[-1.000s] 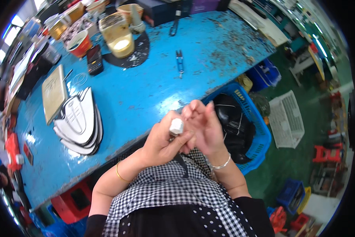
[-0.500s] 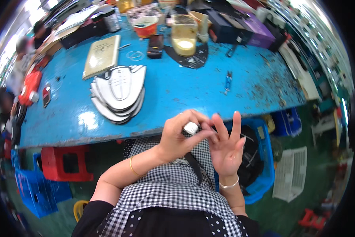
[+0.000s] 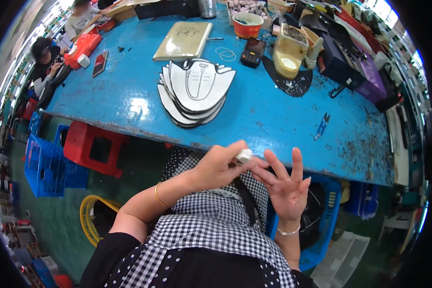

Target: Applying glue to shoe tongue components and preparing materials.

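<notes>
My left hand [image 3: 222, 165] is closed around a small white thing [image 3: 245, 155] whose kind I cannot make out. My right hand [image 3: 287, 191] is held palm up beside it, fingers spread; a couple of its fingertips meet the left hand's fingers. Both hands hover over my lap, just in front of the blue table [image 3: 254, 115]. Beyond them on the table lies a stack of white shoe-upper pieces [image 3: 199, 89] with dark edges. To the right rests a pair of small blue thread snips [image 3: 323, 126].
Farther back are a cream board [image 3: 183, 41], a black handheld device [image 3: 253, 52], a red-and-white tub [image 3: 247, 25] and a yellowish glue container [image 3: 290, 50]. A blue basket [image 3: 329, 216] with dark pieces stands at my right. Red stool [image 3: 93, 149] at left. Co-workers sit at far left.
The view has turned left, so the table's things appear farther right in the picture. My hands keep nearly the same pose, the left one still closed around the white thing.
</notes>
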`<state>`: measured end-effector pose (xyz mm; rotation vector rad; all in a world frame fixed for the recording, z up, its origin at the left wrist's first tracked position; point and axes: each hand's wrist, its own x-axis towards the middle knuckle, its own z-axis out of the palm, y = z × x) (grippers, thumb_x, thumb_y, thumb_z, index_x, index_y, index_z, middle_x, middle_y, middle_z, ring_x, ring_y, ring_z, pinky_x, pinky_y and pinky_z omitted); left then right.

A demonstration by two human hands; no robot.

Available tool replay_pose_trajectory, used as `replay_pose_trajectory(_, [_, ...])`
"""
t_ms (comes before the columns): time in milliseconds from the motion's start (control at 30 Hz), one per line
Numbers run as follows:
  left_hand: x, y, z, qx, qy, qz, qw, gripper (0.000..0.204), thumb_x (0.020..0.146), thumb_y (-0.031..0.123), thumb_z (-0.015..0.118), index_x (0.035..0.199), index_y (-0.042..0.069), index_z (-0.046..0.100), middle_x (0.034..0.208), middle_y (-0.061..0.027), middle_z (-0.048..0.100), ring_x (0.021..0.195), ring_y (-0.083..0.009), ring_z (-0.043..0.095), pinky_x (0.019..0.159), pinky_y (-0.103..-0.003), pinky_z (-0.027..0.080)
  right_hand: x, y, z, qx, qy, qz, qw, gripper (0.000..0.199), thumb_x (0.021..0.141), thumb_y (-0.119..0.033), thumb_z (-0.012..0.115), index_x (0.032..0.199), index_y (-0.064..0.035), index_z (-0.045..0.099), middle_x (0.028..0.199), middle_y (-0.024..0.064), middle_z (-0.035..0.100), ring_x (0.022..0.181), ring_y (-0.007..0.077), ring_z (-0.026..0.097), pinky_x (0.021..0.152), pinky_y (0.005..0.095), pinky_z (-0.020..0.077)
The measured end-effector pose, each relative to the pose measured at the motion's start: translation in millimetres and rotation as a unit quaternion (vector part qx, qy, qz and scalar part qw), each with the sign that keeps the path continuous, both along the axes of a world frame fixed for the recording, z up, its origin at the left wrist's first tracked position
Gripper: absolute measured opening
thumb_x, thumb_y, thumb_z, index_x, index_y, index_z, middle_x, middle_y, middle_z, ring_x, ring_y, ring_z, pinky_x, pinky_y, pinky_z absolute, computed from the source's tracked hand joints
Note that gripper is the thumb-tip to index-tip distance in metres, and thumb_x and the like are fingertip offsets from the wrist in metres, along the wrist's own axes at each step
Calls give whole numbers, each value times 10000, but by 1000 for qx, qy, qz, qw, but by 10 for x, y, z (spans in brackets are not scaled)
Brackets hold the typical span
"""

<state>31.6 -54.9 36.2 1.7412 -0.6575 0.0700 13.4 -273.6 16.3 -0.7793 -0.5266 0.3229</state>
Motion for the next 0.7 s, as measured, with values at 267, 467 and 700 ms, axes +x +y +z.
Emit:
replay_pose_trajectory(267, [182, 121, 131, -123, -34, 136, 983, 376, 894, -22, 704, 862, 94, 348, 920, -235, 729, 785, -208, 726, 674, -299, 600, 126, 48, 76, -3, -42, 38, 998, 704, 1036, -612, 226, 1614, -238, 79, 1539, 359, 290, 1407, 486, 370, 1141, 528, 330])
replay_pose_trajectory(467, [15, -39, 95, -172, -56, 137, 974, 299, 810, -1, 797, 949, 18, 533, 930, -93, 747, 815, -148, 714, 705, -265, 572, 108, 287, -80, 170, 78, 120, 975, 663, 1057, -562, 177, 1612, -209, 89, 1558, 271, 337, 1478, 404, 278, 1211, 529, 189])
replay_pose_trajectory(700, [-232, 47, 83, -173, -40, 161, 971, 251, 826, 54, 794, 958, 25, 582, 929, -54, 744, 742, -123, 670, 637, -264, 524, 13, 542, -189, 194, 177, 202, 944, 586, 1084, -484, 175, 1596, -199, 170, 1565, 99, 408, 1478, 323, 294, 1216, 510, 180])
